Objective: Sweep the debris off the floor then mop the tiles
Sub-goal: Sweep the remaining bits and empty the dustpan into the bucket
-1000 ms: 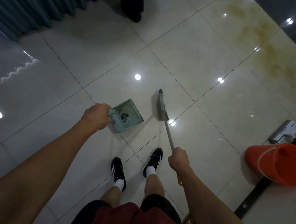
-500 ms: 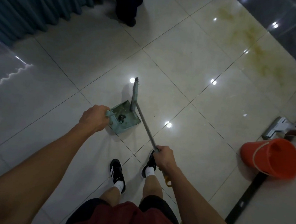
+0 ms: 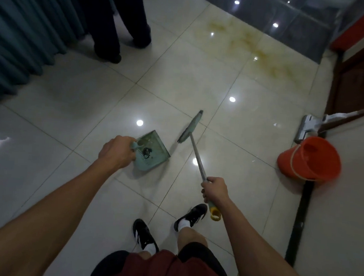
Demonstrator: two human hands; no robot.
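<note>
My left hand (image 3: 116, 153) grips the handle of a pale green dustpan (image 3: 153, 152) held low over the shiny beige tiles. A small dark clump of debris (image 3: 147, 152) lies inside the pan. My right hand (image 3: 215, 190) holds the metal shaft of a short broom (image 3: 198, 158), whose yellow end loop sticks out below my fist. The green broom head (image 3: 191, 127) sits on the floor just right of the pan, apart from it.
An orange bucket (image 3: 310, 159) stands at the right with a flat mop head (image 3: 308, 128) beside it. Brownish stains (image 3: 258, 54) mark the far tiles. A person's dark trouser legs (image 3: 120, 25) stand by teal curtains (image 3: 22, 29) at the upper left. My feet are below.
The broom head has swung from over the dustpan out to the right onto the tile. My view has shifted so more of the far floor and standing person shows.
</note>
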